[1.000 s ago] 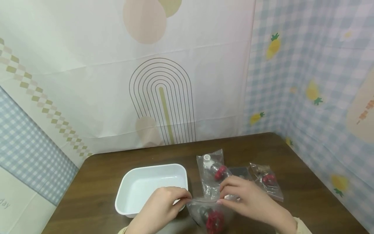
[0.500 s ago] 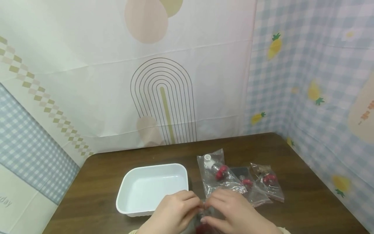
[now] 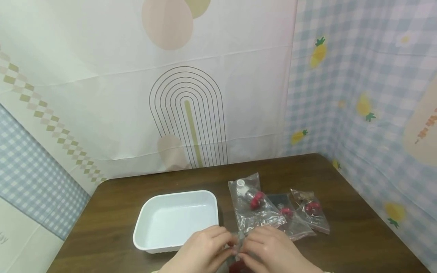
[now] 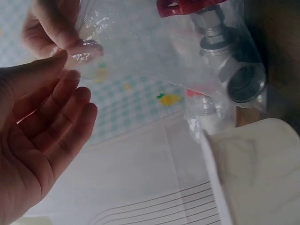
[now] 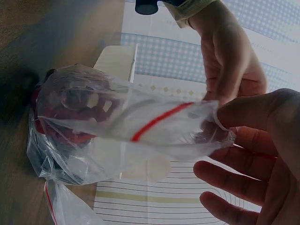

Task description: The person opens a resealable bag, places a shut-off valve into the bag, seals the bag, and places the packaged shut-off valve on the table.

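Observation:
A clear zip bag (image 4: 136,42) holds a metal valve (image 4: 216,44) with a red handwheel (image 4: 187,7). In the head view, my left hand (image 3: 205,250) and right hand (image 3: 273,248) meet at the top of this bag, near the table's front edge. Thumb and forefinger of my left hand (image 4: 37,136) pinch the bag's top edge, its other fingers loosely bent. Close beside it, my right hand (image 5: 262,159) pinches the same edge. A red stripe crosses the plastic below the fingers in the right wrist view. My hands hide most of the bag in the head view.
A white tray (image 3: 175,220) stands left of centre on the brown table (image 3: 112,212). Beyond my right hand lie a bag with a white-ended, red-handled valve (image 3: 240,204), a bag with a red-handled part (image 3: 300,227), and another (image 3: 314,214) farther right. Patterned cloth hangs behind.
One second ago my hands were apart, stretching the bag's top edge between them. They have come together at its top, and now cover more of the bag.

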Action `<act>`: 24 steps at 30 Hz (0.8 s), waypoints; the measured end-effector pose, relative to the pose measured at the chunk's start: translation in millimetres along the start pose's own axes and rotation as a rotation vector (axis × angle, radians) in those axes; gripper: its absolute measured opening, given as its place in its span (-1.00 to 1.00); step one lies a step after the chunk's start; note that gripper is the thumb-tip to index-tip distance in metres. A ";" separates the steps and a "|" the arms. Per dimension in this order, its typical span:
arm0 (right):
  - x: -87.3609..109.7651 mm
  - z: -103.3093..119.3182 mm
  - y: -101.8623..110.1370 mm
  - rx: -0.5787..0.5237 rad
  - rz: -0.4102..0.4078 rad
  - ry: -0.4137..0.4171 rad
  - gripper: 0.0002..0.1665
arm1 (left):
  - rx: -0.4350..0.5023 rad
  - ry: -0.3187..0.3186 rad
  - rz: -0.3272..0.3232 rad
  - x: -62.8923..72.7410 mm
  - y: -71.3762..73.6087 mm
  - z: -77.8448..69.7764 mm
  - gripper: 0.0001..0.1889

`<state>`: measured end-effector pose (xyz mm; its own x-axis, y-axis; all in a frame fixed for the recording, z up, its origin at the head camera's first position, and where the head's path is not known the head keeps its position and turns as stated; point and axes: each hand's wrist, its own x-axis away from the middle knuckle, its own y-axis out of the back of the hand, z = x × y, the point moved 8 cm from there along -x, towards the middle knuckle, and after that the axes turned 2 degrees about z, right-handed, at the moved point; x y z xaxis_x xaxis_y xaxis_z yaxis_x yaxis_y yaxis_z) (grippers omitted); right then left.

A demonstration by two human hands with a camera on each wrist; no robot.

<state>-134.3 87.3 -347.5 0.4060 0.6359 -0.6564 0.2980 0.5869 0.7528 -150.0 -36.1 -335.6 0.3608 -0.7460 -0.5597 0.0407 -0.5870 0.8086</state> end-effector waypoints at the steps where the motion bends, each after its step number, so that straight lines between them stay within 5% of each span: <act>1: 0.5 0.2 -0.1 -0.006 0.006 0.001 -0.93 | 0.005 -0.001 0.003 1.2 -0.5 0.6 -0.86; 8: 1.4 4.3 -3.2 -0.010 0.017 0.035 -0.88 | 0.035 -0.011 0.057 5.0 -3.7 3.1 -0.95; 18: 5.6 6.2 -6.8 0.038 0.008 0.035 -0.96 | -0.060 -0.066 0.080 0.8 -0.8 -5.1 -0.91; 24: 6.2 3.6 0.8 0.116 0.049 0.111 -0.93 | -0.127 -0.086 0.056 -1.0 -1.6 -11.2 -0.88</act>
<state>-128.4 89.9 -350.8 0.3264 0.7177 -0.6151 0.3808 0.4958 0.7805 -140.0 -30.9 -334.3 0.2848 -0.8040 -0.5220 0.1425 -0.5030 0.8525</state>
